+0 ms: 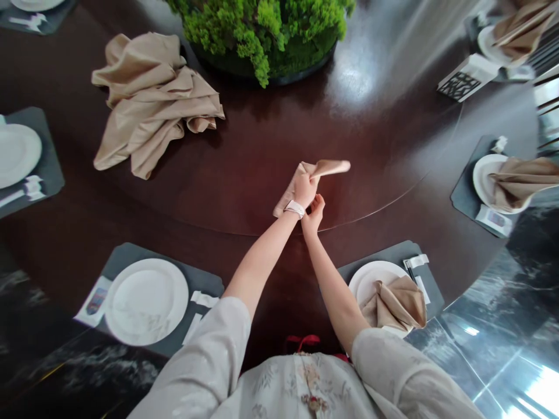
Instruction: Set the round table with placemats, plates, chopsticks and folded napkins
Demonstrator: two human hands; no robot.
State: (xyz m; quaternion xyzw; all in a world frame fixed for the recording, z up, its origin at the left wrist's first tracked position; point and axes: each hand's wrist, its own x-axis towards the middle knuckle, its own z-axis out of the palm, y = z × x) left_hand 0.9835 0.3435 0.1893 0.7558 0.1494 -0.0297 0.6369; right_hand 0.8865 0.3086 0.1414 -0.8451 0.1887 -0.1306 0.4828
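A beige cloth napkin (286, 196), folded into a narrow shape, is on the dark table just ahead of me. My left hand (304, 187), with a white band at the wrist, is closed on it. One rolled end of the cloth sticks out to the right past the knuckles. Close beside the left wrist is my right hand (314, 215). Its fingers are loosely curved and apart, with nothing visible in them. Part of the right hand is hidden behind the left wrist.
A pile of beige napkins (152, 105) lies at the upper left. Green decorative foliage (262, 35) stands at the table's centre. A white plate (146, 302) is at lower left; a folded napkin (399, 302) rests on a plate at lower right. A tissue box (467, 78) stands farther right.
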